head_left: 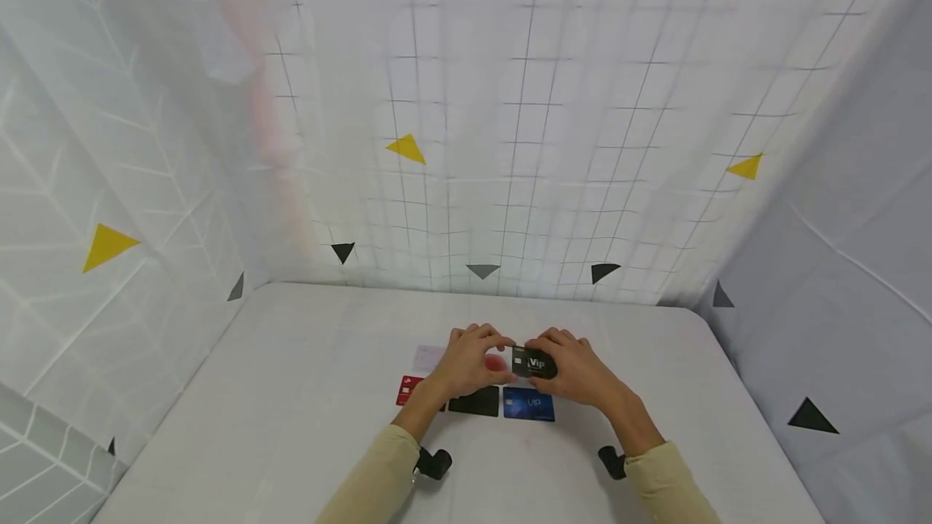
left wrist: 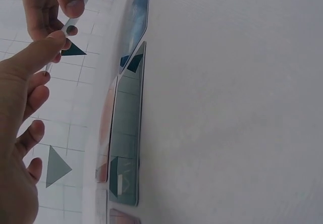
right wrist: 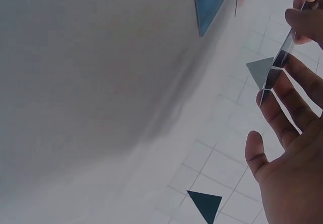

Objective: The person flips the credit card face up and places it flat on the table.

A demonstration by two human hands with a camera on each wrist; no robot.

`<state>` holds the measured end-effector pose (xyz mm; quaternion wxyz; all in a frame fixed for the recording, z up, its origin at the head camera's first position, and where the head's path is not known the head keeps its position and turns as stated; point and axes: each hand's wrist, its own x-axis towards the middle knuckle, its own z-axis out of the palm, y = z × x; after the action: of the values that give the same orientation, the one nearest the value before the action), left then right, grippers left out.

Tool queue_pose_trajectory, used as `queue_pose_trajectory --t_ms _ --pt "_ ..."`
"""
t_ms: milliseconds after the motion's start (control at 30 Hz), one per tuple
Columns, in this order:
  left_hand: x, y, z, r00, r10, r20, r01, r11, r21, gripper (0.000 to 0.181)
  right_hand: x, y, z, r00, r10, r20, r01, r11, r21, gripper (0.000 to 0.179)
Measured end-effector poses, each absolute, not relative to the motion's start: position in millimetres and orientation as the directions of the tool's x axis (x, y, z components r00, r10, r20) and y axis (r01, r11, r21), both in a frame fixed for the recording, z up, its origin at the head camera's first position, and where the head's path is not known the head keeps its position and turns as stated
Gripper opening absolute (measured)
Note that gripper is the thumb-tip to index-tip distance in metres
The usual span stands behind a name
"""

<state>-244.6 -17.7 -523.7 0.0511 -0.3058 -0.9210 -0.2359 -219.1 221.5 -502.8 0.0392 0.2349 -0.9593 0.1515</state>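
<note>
Above the table, a black card marked "Vip" (head_left: 534, 362) is held up between both hands. The left hand (head_left: 466, 364) pinches its left side with thumb and fingers; in the left wrist view the card (left wrist: 87, 1) appears nearly edge-on. My right hand (head_left: 578, 370) grips the right end, its fingers behind the card (right wrist: 275, 75) in the right wrist view. On the table in front lie a blue card (head_left: 528, 405), a dark glossy card (head_left: 475, 402) and a red card (head_left: 408, 390) partly covered by the left wrist.
A pale pink card (head_left: 428, 358) lies left of the left hand. Between the hands shows a pale card with a red circle (head_left: 496, 363), partly hidden. Black wrist devices (head_left: 435, 463) sit at both cuffs. White sheeting (head_left: 466, 209) with grid lines rises behind the white table (head_left: 291, 395).
</note>
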Motion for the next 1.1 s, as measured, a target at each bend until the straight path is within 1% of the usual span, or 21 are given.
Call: queue_pose_trajectory --t_ms 167,333,500,700,867,1100 --pt "-247 -17 -528 -0.816 0.531 0.228 0.575 0.706 0.413 0.055 -221 228 -507 -0.899 -0.417 0.133 -0.438 0.854 -0.281 0.056" --pt "-251 -15 -535 -0.830 0.520 0.202 0.553 0.719 0.421 0.054 -222 237 -511 -0.904 -0.410 0.118 -0.424 0.835 -0.349 0.055" --pt "-254 -9 -537 -0.832 0.526 0.176 0.551 0.750 0.366 0.053 -226 245 -517 -0.925 -0.377 0.048 -0.360 0.832 -0.422 0.052" --pt "-255 3 -538 -0.830 0.539 0.140 0.556 0.783 0.280 0.053 -231 253 -524 -0.938 -0.345 -0.033 -0.288 0.829 -0.479 0.053" --pt "-255 8 -540 -0.838 0.533 0.116 0.545 0.808 0.224 0.053 -235 255 -528 -0.941 -0.332 -0.067 -0.258 0.832 -0.492 0.052" --pt "-258 11 -539 -0.846 0.526 0.089 0.533 0.825 0.187 0.055 -240 255 -532 -0.941 -0.324 -0.097 -0.240 0.841 -0.485 0.053"
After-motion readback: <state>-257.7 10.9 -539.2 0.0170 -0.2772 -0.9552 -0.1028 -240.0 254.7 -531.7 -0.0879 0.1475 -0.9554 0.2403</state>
